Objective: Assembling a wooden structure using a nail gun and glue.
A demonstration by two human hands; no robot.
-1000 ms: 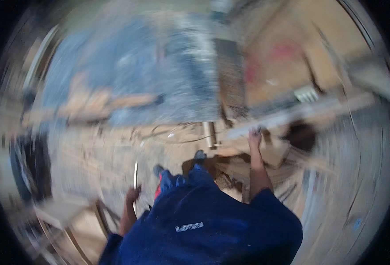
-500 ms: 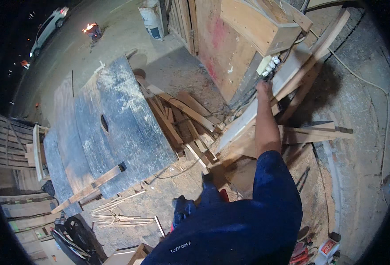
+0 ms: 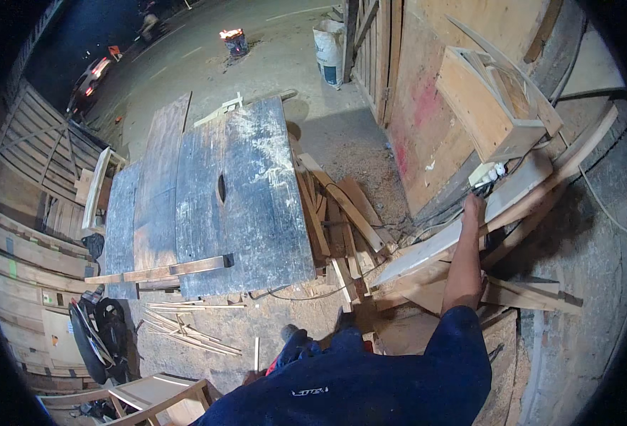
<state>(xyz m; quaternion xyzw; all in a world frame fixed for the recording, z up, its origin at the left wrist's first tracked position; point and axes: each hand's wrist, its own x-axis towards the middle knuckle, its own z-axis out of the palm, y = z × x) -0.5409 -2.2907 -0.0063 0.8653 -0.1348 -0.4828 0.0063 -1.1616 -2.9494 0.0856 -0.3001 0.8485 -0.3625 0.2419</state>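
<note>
My right arm reaches out to the right, and my right hand (image 3: 474, 206) is closed beside a pale socket block (image 3: 481, 174) with white plugs (image 3: 497, 170) in it. Something small and dark shows just beyond the fingers; its kind is too small to tell. Under and beside the hand runs a long pale board (image 3: 441, 240), lying slantwise against other timber. Close to my body's left side, a brownish patch (image 3: 250, 378) may be part of my left hand, next to a thin upright stick (image 3: 257, 353); its fingers are hidden.
A worn plank table (image 3: 239, 213) carries a wooden bar (image 3: 178, 270). Offcuts (image 3: 342, 206) pile beside it, and thin strips (image 3: 192, 326) lie on the floor. A wooden box (image 3: 487, 113) sits above the sockets. Farther off are a white sack (image 3: 329, 53), a burning fire container (image 3: 235, 44) and a road.
The view has swung left, so the table and sockets appear farther right. My right hand remains close to the socket block. The vehicle on the road has changed position.
</note>
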